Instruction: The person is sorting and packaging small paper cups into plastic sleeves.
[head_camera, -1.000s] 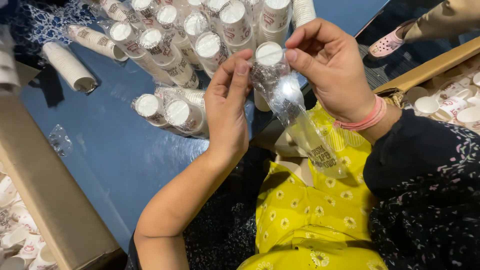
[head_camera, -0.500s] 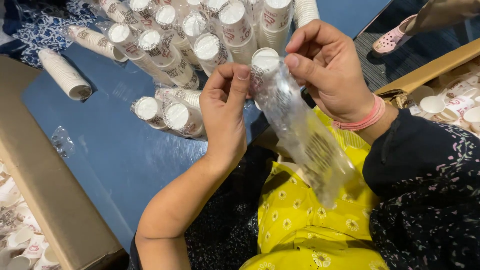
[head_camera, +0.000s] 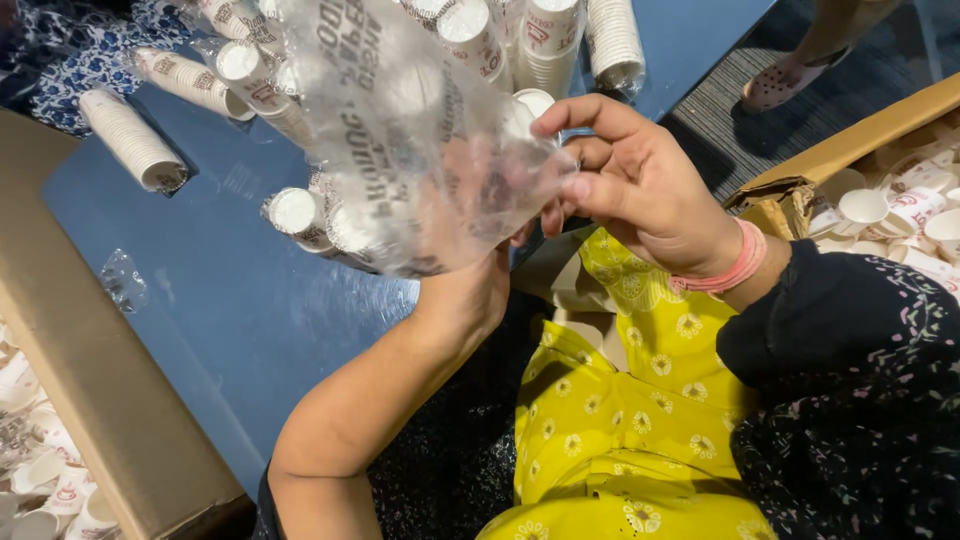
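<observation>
2 hands (head_camera: 640, 200) gripping a clear printed plastic sleeve (head_camera: 420, 130), spread open, empty; several sleeved cup stacks (head_camera: 185, 80) lying finished on blue sheet (head_camera: 220, 320).

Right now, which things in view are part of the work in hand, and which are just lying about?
In hand:
- clear plastic sleeve, held up by both hands
- right hand pinching its edge
- left hand, mostly hidden behind it

Lying about:
- sleeved cup stacks on the blue surface
- loose cups in cardboard box
- scrap of plastic

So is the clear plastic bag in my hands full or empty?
Empty, it seems: the plastic bag hangs slack and see-through between both hands, with cup stacks visible behind it.
</observation>
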